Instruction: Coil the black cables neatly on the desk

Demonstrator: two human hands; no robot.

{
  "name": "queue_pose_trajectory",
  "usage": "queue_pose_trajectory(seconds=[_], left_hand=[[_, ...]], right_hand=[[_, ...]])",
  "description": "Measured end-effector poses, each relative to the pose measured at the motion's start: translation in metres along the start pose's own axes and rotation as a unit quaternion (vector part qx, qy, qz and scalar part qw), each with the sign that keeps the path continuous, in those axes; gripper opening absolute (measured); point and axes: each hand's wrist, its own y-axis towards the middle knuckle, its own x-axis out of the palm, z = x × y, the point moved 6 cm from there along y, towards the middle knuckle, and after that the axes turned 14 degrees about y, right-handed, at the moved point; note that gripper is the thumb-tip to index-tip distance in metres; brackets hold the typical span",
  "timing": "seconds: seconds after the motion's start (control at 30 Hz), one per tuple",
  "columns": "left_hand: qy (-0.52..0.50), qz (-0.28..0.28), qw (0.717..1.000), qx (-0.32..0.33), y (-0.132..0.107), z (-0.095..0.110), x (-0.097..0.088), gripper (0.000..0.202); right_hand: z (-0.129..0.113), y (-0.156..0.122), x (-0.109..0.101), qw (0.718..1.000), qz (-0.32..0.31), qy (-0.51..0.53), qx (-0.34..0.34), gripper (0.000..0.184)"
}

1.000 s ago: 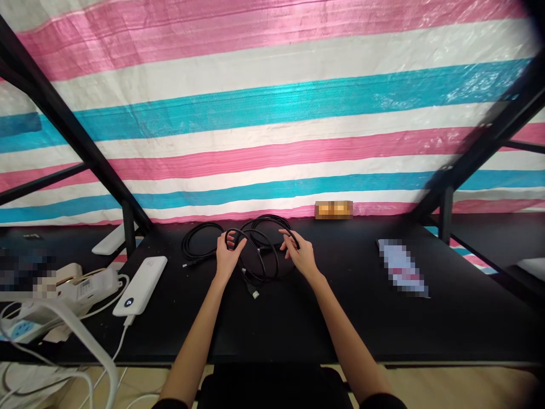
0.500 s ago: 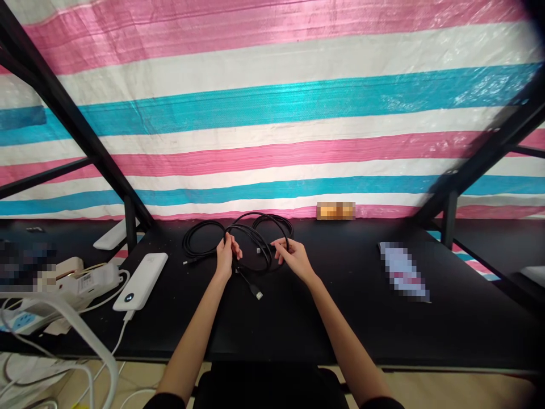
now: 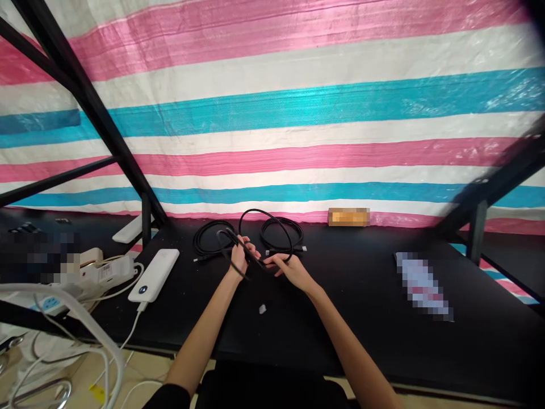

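Observation:
A black USB cable is bunched in loops between my two hands above the table. My left hand is closed around several strands, its fingers partly hidden by them. My right hand pinches the cable just to the right, with one strand arching up and over to the left. A coiled black cable lies behind and left of my left hand. Beyond my right hand lies another black coil, with plugs at its near side. A small pale plug-like piece shows on the table nearer to me, partly smeared.
On the left, a white power bank with a plugged-in cable lies near a power strip. A pixelated orange box stands at the back. A blurred pale packet lies right. Black frame posts flank the black table.
The held loops have been drawn in tighter and are blurred by motion. My right hand has come closer to my left. The view has shifted slightly left.

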Motion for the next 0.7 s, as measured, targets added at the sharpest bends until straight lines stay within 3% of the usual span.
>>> queue_pose_trajectory(seconds=[0.1, 0.23, 0.37, 0.7], left_hand=[[0.026, -0.007, 1.000, 0.013, -0.001, 0.005, -0.004, 0.042], [0.095, 0.014, 0.995, 0.042, -0.001, 0.014, -0.014, 0.044], [0.135, 0.035, 0.990, 0.022, 0.003, 0.011, -0.019, 0.045], [0.130, 0.012, 0.991, -0.005, 0.002, 0.004, -0.016, 0.046]], right_hand=[[-0.004, 0.001, -0.014, 0.997, 0.066, 0.048, 0.007, 0.045], [-0.019, -0.003, -0.030, 0.984, 0.144, 0.094, -0.037, 0.044], [-0.030, -0.007, -0.041, 0.969, 0.197, 0.135, -0.066, 0.042], [-0.036, -0.010, -0.056, 0.943, 0.247, 0.204, -0.092, 0.049]])
